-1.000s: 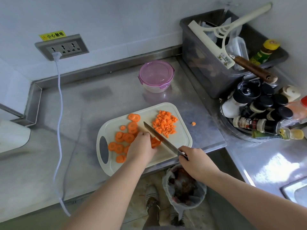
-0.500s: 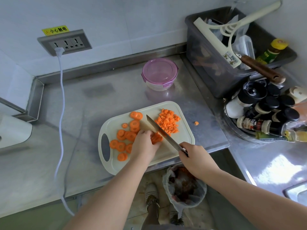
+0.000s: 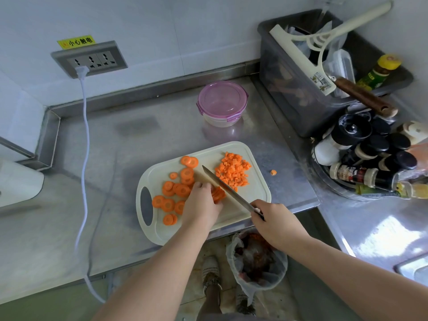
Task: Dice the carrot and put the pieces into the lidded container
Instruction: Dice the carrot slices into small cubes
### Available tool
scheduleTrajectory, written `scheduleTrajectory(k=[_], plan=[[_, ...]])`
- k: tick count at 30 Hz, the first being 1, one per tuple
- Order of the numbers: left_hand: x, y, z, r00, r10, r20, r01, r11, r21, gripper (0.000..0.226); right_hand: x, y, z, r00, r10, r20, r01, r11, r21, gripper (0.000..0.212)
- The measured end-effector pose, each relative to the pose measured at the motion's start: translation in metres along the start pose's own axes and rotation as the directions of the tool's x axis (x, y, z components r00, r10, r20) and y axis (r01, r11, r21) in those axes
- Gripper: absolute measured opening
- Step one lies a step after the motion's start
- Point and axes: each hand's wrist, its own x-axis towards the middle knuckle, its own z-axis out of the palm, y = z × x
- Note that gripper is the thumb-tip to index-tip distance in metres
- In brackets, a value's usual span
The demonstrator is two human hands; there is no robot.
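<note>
Steel table point(image 3: 111, 154), dull and smudged, set into a white-walled corner. A wall socket point(image 3: 89, 59) has one white cable point(image 3: 86, 126) plugged in. My left hand point(image 3: 201, 205) curls over a stack of carrot slices point(image 3: 218, 194) on the cutting board point(image 3: 254, 195). My right hand point(image 3: 275, 223) grips the knife point(image 3: 222, 185), blade just beside the stack. Diced pieces point(image 3: 234, 169) are heaped at the board's far right. The lidded container point(image 3: 222, 103) stands closed behind the board, apart from it.

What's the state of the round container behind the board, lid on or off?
Lid on: the pink lid sits flat across the container. Its contents: cannot tell.
</note>
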Motion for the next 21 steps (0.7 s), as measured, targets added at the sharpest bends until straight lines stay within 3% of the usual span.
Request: scheduleTrajectory(k=[21], plan=[[0.0007,0.0046,0.0055,0.997,-0.071,-0.021,0.068,0.990,-0.121,0.032,-0.0021,-0.0064,0.0032,0.999,-0.010,0.047,0.015,0.994,-0.106,0.026]])
